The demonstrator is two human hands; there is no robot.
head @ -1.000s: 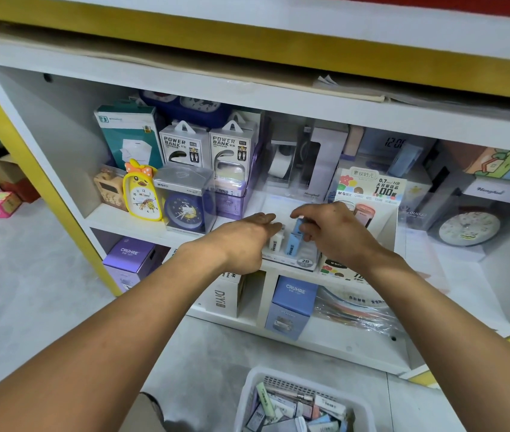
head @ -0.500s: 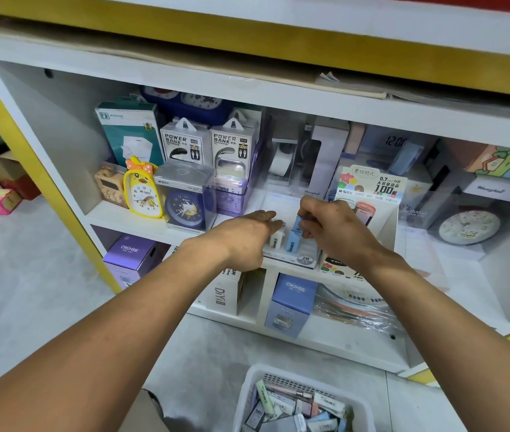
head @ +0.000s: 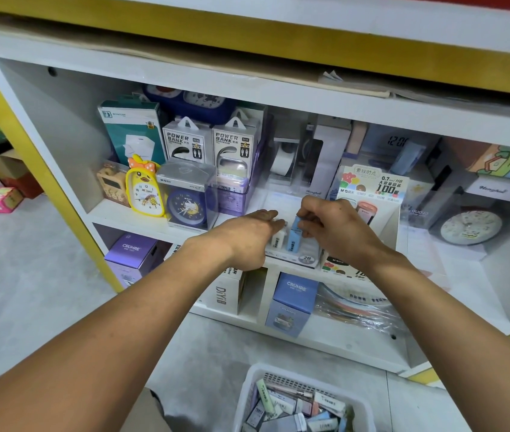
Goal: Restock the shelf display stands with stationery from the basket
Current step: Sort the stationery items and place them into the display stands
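Right hand (head: 334,226) pinches slim blue box (head: 294,240); left hand (head: 247,235) flat, fingers touching white box (head: 278,238).

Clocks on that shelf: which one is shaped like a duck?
The yellow duck clock at the left, with an orange bow on top. The blue round clock beside it sits in a clear box, and the white round clock stands far right.
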